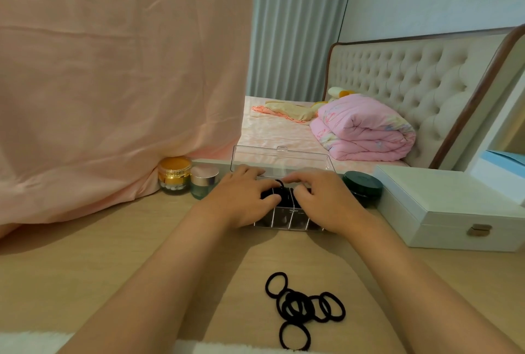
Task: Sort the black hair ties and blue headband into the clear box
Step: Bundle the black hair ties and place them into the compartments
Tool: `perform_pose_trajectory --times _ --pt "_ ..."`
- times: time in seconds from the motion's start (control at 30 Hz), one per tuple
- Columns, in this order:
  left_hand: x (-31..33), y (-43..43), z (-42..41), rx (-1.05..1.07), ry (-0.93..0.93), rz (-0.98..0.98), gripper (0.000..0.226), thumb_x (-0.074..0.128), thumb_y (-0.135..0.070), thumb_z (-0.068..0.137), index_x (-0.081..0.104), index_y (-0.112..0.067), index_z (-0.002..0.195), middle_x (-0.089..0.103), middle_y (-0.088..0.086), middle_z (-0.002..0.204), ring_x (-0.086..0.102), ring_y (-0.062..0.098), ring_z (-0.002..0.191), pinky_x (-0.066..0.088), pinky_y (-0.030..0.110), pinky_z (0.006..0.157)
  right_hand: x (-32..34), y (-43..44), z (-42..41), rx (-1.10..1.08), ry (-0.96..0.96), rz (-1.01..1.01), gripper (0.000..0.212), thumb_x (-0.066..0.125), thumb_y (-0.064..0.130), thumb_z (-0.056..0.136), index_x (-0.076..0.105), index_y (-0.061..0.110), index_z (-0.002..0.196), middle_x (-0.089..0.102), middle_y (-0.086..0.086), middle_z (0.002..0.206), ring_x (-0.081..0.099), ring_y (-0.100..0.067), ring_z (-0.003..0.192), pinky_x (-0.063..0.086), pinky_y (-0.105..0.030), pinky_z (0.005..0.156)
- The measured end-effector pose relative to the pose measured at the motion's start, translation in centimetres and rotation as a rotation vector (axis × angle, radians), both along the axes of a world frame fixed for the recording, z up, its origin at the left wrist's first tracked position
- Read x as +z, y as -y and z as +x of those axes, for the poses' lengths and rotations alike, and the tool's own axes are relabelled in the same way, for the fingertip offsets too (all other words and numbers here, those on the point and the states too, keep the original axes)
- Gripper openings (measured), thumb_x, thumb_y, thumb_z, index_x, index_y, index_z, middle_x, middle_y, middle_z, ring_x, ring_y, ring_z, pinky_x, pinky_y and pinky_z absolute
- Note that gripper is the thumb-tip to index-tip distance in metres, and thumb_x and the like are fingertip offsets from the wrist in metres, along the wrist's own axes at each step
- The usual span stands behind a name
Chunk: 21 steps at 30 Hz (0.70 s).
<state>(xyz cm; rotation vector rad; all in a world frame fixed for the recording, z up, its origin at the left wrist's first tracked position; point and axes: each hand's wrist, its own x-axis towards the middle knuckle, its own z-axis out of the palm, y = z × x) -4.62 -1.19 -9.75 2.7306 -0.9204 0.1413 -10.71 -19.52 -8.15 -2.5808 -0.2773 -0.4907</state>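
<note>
Over the desk's (142,240) clear box (284,220), left hand (244,197) and right hand (326,200) fingers (298,178) seemingly pinch one black hair tie (279,183).

Both forearms (170,268) reaching forward, left hand (244,197) and right hand (322,201) close together, fingers (250,172) curled

The clear box (287,220) is hemmed by jars (204,180) left, compact (362,186) and white case (443,206) right; the front is left open
</note>
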Motion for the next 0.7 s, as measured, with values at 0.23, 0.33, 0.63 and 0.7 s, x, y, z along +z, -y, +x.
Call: perform_pose_trajectory --times 0.23,0.33,0.63,0.7 --pt "1.4 -0.8 0.1 -0.009 -0.072 -0.077 0.068 0.053 -0.055 0.093 0.028 -0.039 0.154 0.034 -0.006 0.161 0.028 0.019 0.147 0.028 0.041 0.117 -0.9 -1.0 -0.6 0.058 -0.019 -0.397 0.054 0.032 0.036 0.089 0.076 0.023 0.116 0.073 0.01 0.119 0.056 -0.006 0.117 0.038 -0.039 0.109" --pt "1.9 -0.6 -0.4 -0.036 -0.026 -0.086 0.056 0.055 -0.048 0.092 0.044 -0.037 0.146 0.047 -0.005 0.149 0.038 0.019 0.136 0.037 0.04 0.11 0.0 -1.0 -1.1 0.049 -0.047 -0.277 0.05 0.036 0.032 0.089 0.074 0.021 0.12 0.072 0.005 0.121 0.059 -0.01 0.115 0.042 -0.04 0.107" --pt "4.8 0.7 -3.5 -0.098 -0.132 -0.206 0.018 0.06 -0.036 0.088 0.061 -0.036 0.105 0.061 -0.016 0.091 0.058 0.004 0.081 0.052 0.03 0.073 3.5 0.3 -5.5 0.052 -0.214 -0.119 0.028 0.056 0.02 0.092 0.076 0.036 0.101 0.064 0.02 0.078 0.059 0.002 0.063 0.046 -0.017 0.064" --pt "5.2 0.8 -4.4 -0.122 -0.194 -0.165 0.008 0.059 -0.033 0.089 0.062 -0.035 0.096 0.058 -0.014 0.08 0.055 0.006 0.073 0.045 0.028 0.067 3.2 0.5 -6.6 0.106 -0.332 -0.148 0.025 0.061 0.022 0.091 0.076 0.039 0.1 0.069 0.019 0.087 0.06 0.009 0.066 0.044 -0.01 0.063"
